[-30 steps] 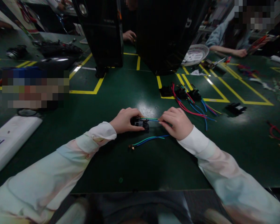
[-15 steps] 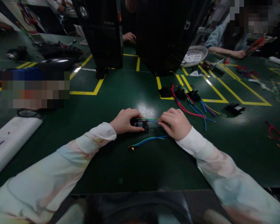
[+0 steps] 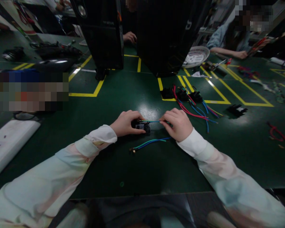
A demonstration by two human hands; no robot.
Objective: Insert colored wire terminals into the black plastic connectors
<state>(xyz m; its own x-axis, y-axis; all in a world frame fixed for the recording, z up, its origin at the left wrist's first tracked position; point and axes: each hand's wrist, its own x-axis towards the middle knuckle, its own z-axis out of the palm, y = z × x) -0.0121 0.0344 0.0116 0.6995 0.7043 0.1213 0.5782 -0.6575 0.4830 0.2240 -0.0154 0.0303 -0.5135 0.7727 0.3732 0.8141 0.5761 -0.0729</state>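
Note:
My left hand [image 3: 127,123] is closed round a small black plastic connector housing [image 3: 144,126], low over the green table. From its upper side, green and blue wires [image 3: 153,121] run across to my right hand [image 3: 178,124], whose thumb and fingers pinch them. The wires' ends inside the housing are too small to make out. Just below lies another blue and green wire pair [image 3: 148,143] with brass-coloured terminals at its left end. Past my right hand, several black housings [image 3: 181,94] sit with red, blue and green wires trailing toward me.
Two tall black cases [image 3: 102,34] stand at the back. A white plastic basket [image 3: 196,57] is at back right, near a co-worker's arm [image 3: 230,52]. One loose black housing [image 3: 237,110] lies right, a white power strip [image 3: 11,142] left. Yellow tape [image 3: 85,94] marks the table.
The wires between my hands look drawn closer together, with my right hand slightly higher. The whole view has shifted a little; both hands keep their hold.

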